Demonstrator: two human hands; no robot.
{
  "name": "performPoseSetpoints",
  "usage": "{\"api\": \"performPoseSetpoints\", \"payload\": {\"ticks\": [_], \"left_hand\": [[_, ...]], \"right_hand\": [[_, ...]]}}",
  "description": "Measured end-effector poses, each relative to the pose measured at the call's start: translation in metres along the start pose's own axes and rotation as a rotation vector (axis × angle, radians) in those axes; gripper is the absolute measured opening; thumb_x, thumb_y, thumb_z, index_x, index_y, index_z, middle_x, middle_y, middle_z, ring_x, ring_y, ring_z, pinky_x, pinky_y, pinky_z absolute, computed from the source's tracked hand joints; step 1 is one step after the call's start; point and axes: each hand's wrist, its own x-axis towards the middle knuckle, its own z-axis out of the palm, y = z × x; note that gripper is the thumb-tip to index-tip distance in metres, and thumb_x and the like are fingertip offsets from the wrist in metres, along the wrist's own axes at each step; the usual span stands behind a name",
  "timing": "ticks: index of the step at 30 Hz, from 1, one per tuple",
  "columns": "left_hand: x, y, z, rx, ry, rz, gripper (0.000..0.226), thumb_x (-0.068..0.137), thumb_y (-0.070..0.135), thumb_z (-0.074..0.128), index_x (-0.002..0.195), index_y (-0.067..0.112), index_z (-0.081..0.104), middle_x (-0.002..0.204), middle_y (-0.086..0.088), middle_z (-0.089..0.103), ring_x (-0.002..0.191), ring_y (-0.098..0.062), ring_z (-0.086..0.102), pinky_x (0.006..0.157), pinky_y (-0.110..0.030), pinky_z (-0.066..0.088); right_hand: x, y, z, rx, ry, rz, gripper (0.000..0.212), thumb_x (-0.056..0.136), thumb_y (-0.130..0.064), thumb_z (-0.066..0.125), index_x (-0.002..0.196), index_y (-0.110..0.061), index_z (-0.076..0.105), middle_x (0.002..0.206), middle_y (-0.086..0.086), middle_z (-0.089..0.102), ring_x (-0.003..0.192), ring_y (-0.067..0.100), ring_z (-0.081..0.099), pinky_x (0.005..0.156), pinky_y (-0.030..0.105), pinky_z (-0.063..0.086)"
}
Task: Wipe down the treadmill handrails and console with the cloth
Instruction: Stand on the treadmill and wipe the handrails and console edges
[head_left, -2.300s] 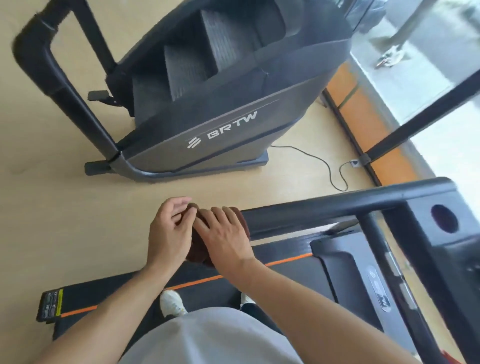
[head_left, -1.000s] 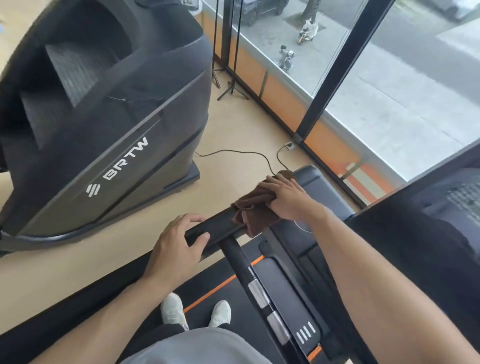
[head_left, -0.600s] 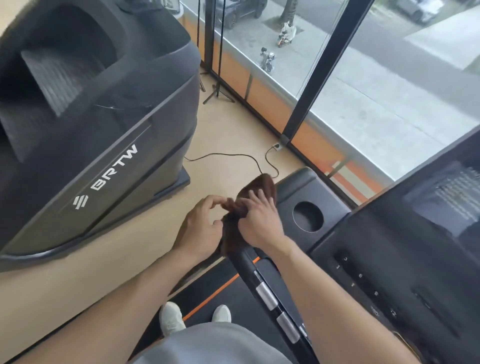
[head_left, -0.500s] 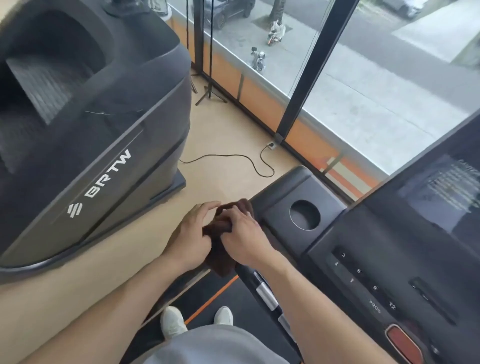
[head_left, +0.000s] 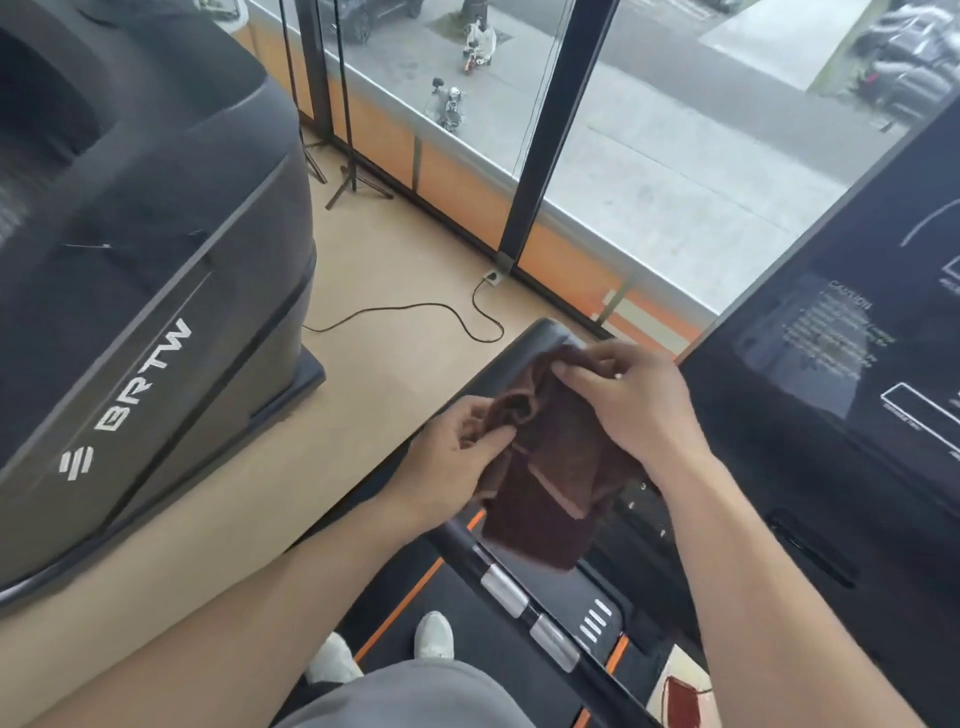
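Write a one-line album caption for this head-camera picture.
Both hands, left hand and right hand, hold a dark brown cloth above the black treadmill console.

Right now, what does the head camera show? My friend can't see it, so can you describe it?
Two hands hold a brown cloth up above a treadmill: the left hand pinches one bunched edge, the right hand pinches the top. The dark console is on the right, another grey gym machine on the left.

Head-worn view, forward-down, close above hands (head_left: 550, 426)
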Motion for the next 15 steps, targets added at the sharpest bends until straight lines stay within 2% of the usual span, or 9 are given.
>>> {"api": "performPoseSetpoints", "payload": {"ticks": [2, 3, 5, 7, 9, 12, 15], "left_hand": [[0.014, -0.005, -0.001, 0.074, 0.175, -0.018, 0.021, 0.091, 0.023, 0.071, 0.110, 0.030, 0.063, 0.098, 0.009, 0.074, 0.092, -0.018, 0.072, 0.085, -0.037, 0.061], [0.018, -0.008, -0.004, 0.102, 0.240, -0.033, 0.024, 0.090, 0.023, 0.072, 0.111, 0.031, 0.063, 0.100, 0.012, 0.073, 0.091, -0.012, 0.071, 0.089, -0.040, 0.060], [0.017, -0.014, -0.011, 0.134, 0.298, -0.051, 0.025, 0.090, 0.022, 0.071, 0.112, 0.031, 0.063, 0.103, 0.015, 0.072, 0.091, -0.003, 0.069, 0.093, -0.039, 0.058], [0.010, -0.019, -0.017, 0.159, 0.312, -0.050, 0.025, 0.092, 0.020, 0.070, 0.113, 0.031, 0.063, 0.107, 0.016, 0.070, 0.089, 0.007, 0.066, 0.090, -0.025, 0.055], [0.002, -0.024, -0.023, 0.186, 0.327, -0.052, 0.024, 0.093, 0.018, 0.068, 0.112, 0.030, 0.063, 0.108, 0.016, 0.070, 0.088, 0.013, 0.063, 0.081, -0.010, 0.046], [-0.005, -0.032, -0.034, 0.195, 0.385, -0.063, 0.024, 0.093, 0.015, 0.068, 0.112, 0.028, 0.063, 0.108, 0.016, 0.070, 0.089, 0.014, 0.063, 0.074, -0.004, 0.044], [-0.013, -0.035, -0.047, 0.229, 0.435, -0.067, 0.025, 0.094, 0.013, 0.068, 0.113, 0.028, 0.063, 0.108, 0.017, 0.069, 0.089, 0.011, 0.064, 0.072, 0.003, 0.041]], "right_hand": [[0.040, 0.014, 0.014, -0.202, 0.143, -0.058, 0.036, 0.086, -0.061, 0.071, 0.112, -0.037, 0.071, 0.118, -0.008, 0.068, 0.119, 0.020, 0.060, 0.101, 0.045, 0.051], [0.058, 0.025, 0.024, -0.347, 0.163, -0.082, 0.054, 0.089, -0.067, 0.063, 0.132, -0.035, 0.061, 0.142, -0.003, 0.056, 0.138, 0.025, 0.045, 0.115, 0.046, 0.037], [0.080, 0.051, 0.051, -0.531, 0.058, -0.049, 0.078, 0.096, -0.072, 0.044, 0.158, -0.027, 0.032, 0.168, 0.003, 0.023, 0.156, 0.027, 0.013, 0.127, 0.047, 0.009], [0.081, 0.078, 0.081, -0.622, -0.083, -0.036, 0.084, 0.099, -0.074, 0.026, 0.165, -0.024, 0.010, 0.173, 0.002, 0.002, 0.159, 0.025, -0.005, 0.128, 0.048, -0.004], [0.077, 0.096, 0.102, -0.682, -0.056, -0.061, 0.086, 0.097, -0.075, 0.017, 0.165, -0.025, 0.000, 0.173, 0.001, -0.005, 0.158, 0.023, -0.012, 0.127, 0.048, -0.010], [0.092, 0.094, 0.113, -0.673, 0.044, -0.048, 0.083, 0.096, -0.073, 0.017, 0.165, -0.027, 0.006, 0.173, 0.003, 0.003, 0.159, 0.026, -0.006, 0.126, 0.051, -0.010], [0.124, 0.083, 0.113, -0.616, 0.105, -0.027, 0.078, 0.094, -0.067, 0.026, 0.161, -0.028, 0.021, 0.170, 0.003, 0.019, 0.158, 0.026, 0.009, 0.126, 0.053, -0.004]]}}
